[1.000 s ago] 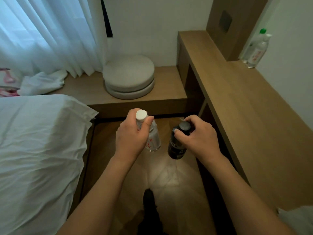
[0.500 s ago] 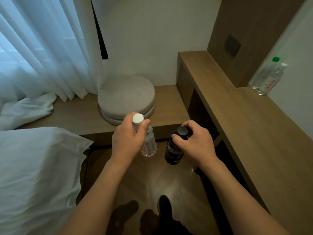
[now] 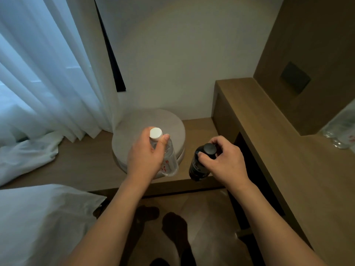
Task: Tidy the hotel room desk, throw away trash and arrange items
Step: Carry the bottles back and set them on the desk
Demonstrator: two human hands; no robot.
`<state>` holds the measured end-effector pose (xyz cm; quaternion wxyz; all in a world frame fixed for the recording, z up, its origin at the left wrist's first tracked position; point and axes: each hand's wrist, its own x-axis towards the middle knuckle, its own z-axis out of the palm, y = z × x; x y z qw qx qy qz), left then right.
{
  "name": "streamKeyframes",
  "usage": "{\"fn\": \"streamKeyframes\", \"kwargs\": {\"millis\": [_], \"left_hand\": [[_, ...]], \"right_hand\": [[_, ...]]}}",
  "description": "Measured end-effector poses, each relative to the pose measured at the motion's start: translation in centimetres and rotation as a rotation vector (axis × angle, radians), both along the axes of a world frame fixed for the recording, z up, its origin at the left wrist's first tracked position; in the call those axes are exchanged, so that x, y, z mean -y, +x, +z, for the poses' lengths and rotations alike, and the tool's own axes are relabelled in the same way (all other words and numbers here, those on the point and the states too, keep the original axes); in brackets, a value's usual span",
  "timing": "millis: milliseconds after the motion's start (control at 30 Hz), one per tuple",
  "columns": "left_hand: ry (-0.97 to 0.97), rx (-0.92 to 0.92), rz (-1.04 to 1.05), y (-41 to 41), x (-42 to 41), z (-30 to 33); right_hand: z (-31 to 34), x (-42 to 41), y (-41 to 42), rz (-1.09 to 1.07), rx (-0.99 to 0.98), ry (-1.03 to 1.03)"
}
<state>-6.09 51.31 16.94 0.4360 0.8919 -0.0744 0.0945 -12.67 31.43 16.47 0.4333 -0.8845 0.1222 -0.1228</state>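
A white sheer curtain [image 3: 44,73] fills the upper left, hanging down to a low wooden ledge [image 3: 80,166] that runs along the wall. A white pillow [image 3: 42,223] takes up the lower left corner, and crumpled white cloth [image 3: 26,156] lies on the ledge under the curtain. To the right, the long wooden desk [image 3: 288,169] runs toward the camera, its top higher than the ledge. A round grey cushion [image 3: 134,127] sits on the ledge near the corner.

At the far right edge, clear plastic bottles [image 3: 340,131] stand on the desk against the wall; they are blurred and cut by the frame, so their contents cannot be judged.

Both held bottles are in the air in front of the ledge and cushion, upright with a slight tilt. The clear bottle [image 3: 169,160] has a white cap and a label with red print; whether it holds liquid cannot be told. The dark bottle [image 3: 197,166] has a black cap, and its contents are hidden by the dark wall.

The left hand [image 3: 148,156] wraps the clear bottle's upper body, thumb pressed just under the cap. The right hand [image 3: 224,160] grips the dark bottle at the neck, fingers curled around its cap.
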Motion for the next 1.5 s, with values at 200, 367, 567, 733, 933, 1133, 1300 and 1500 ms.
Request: {"fn": "streamKeyframes", "kwargs": {"millis": [200,367,567,733,933,1133,1300,1500], "left_hand": [[-0.052,-0.008,-0.058,8.6,2.1,0.0],[-0.065,-0.024,-0.148,16.3,4.2,-0.7],[-0.053,-0.009,-0.252,24.7,6.8,-0.4],[-0.029,-0.038,-0.331,28.2,8.9,-0.3],[-0.002,-0.058,-0.381,29.8,10.0,0.0],[0.055,-0.036,-0.404,30.9,11.5,-0.8],[0.064,-0.05,-0.464,30.3,14.2,-1.1],[0.045,-0.05,-0.612,28.4,19.0,-1.0]], "right_hand": [[0.3,1.5,7.9,-0.06,-0.008,0.008],[0.2,2.7,13.6,-0.169,-0.017,0.009],[0.7,4.0,19.4,-0.3,-0.045,-0.048],[0.8,5.1,21.8,-0.39,-0.023,-0.055],[0.4,6.2,23.6,-0.411,-0.024,-0.054],[-0.2,7.4,23.9,-0.421,-0.052,-0.02],[-0.4,9.1,22.5,-0.479,-0.073,0.002],[-0.1,11.5,19.3,-0.611,-0.078,0.029]]}}
